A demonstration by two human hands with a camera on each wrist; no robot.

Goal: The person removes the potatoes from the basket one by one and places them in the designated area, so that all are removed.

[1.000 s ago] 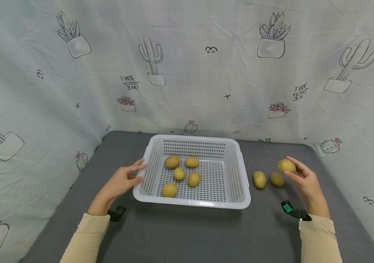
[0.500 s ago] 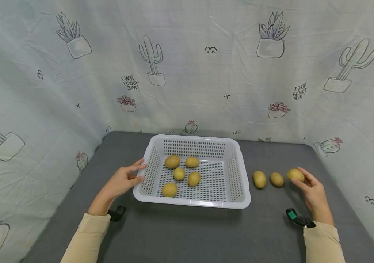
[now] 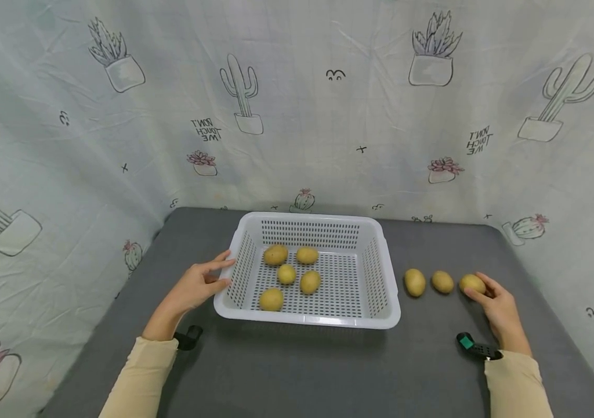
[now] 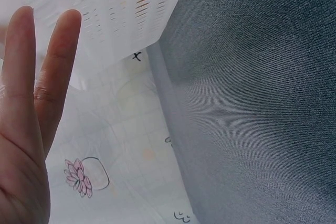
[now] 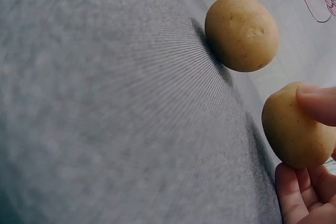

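We're pinching a yellow-brown oval potato (image 3: 471,283) between our right hand (image 3: 501,306)'s thumb and fingers, alongside two similar potatoes (image 3: 442,282) on the grey fabric-topped table (image 3: 302,377). Our left hand (image 3: 192,287), fingers apart, is touching the white perforated plastic basket (image 3: 307,320). We're apparently lining potatoes up; next, we're probably needing a gentle release.

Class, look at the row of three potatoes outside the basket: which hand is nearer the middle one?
Right. The right hand is just right of the middle potato, holding the end potato; the left hand is farther off, at the left rim of the basket.
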